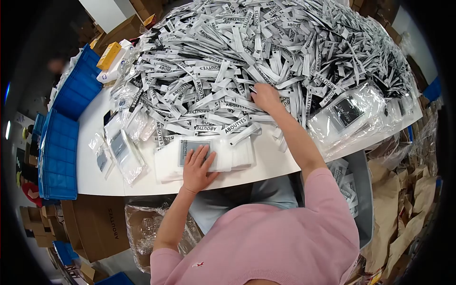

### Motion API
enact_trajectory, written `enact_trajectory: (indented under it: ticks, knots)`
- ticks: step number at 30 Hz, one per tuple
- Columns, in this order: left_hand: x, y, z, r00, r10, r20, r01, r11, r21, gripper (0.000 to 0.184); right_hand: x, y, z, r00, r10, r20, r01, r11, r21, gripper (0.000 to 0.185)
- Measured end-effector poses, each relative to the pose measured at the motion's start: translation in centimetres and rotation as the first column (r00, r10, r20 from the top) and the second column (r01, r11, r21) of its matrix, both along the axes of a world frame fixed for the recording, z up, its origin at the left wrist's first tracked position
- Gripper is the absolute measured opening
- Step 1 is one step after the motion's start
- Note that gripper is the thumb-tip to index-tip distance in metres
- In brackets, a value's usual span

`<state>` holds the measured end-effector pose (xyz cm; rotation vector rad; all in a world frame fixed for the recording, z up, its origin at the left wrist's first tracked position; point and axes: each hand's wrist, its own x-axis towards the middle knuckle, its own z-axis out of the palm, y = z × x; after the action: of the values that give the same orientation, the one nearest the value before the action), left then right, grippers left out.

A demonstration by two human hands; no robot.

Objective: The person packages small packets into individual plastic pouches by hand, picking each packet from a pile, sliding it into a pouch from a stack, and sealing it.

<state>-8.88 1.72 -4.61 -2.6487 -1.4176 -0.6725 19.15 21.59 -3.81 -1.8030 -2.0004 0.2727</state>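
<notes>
Fingers point(199, 153) | left hand point(195, 174): loosely spread, resting on grey card point(188, 145) | right hand point(267, 98): bent into strip pile point(213, 71), grip unclear

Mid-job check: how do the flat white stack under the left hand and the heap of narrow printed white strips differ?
Size: the flat white stack is far smaller than the heap of narrow white strips.
Order: the stack lies level and roughly aligned, while the heap is jumbled at many angles.
Print: the stack shows a grey rectangular panel on top; the heap repeats ABOUTYES in black.
Shared: both lie on the white table.
</notes>
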Motion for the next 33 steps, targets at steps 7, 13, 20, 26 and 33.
enact_trajectory:
  ticks: [7,13,20,26,33]
  knots:
    - [-0.3,-0.1,0.0,1.0,-0.006,0.01,0.006,1.0,-0.016,0.056,2.2,-5.0,4.7,0.995,0.093,0.03,-0.097,0.966,0.241,0.019]
    - [-0.3,-0.1,-0.1,0.999,-0.038,0.004,0.038,0.999,0.011,0.05,3.4,-11.9,1.7,0.938,0.341,0.062,-0.338,0.94,-0.047,0.026]
    - [-0.6,-0.2,-0.3,0.999,-0.049,0.008,0.049,0.999,0.014,0.042,1.7,-7.8,0.7,0.984,-0.024,-0.175,0.03,0.999,0.032,0.028]
    - [-0.8,-0.1,-0.5,0.996,-0.057,0.071,0.057,0.998,-0.006,0.038,1.5,-4.4,-1.1,0.929,-0.034,-0.37,0.049,0.998,0.032,0.031]
    - [-0.7,1.0,1.0,0.895,0.305,0.327,-0.136,0.882,-0.451,0.032,-0.3,-14.7,-0.1,0.66,0.228,-0.716,0.044,0.939,0.34,0.012]
